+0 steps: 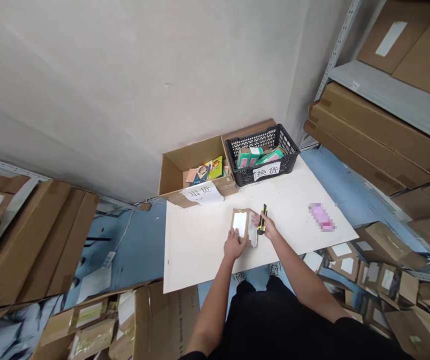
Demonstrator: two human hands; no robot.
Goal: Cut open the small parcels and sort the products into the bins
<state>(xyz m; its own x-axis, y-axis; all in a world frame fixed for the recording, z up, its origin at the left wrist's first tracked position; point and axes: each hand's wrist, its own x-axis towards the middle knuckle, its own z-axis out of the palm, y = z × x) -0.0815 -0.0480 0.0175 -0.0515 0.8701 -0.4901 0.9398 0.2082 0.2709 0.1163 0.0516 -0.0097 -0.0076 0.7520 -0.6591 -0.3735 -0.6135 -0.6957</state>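
A small cardboard box [239, 218] with a white label lies on the white table [196, 250]. My left hand [234, 245] rests on its near end, fingers over the label, and holds it. Just right of the box is my right hand [269, 227], closed around a yellow and black utility knife [262, 220]. Some fingers of that hand reach toward the box's right edge. A pale flap or strip [253, 232] stands out from that side of the box. I cannot tell whether the blade touches it.
Behind stand an open carton [172, 185] holding colourful booklets and a black plastic basket [292, 157] with green boxes, both with handwritten signs. A blurred pink item [322, 216] lies on the right. Cartons fill shelves [372, 82] and floor around; one large carton [162, 320] sits front left.
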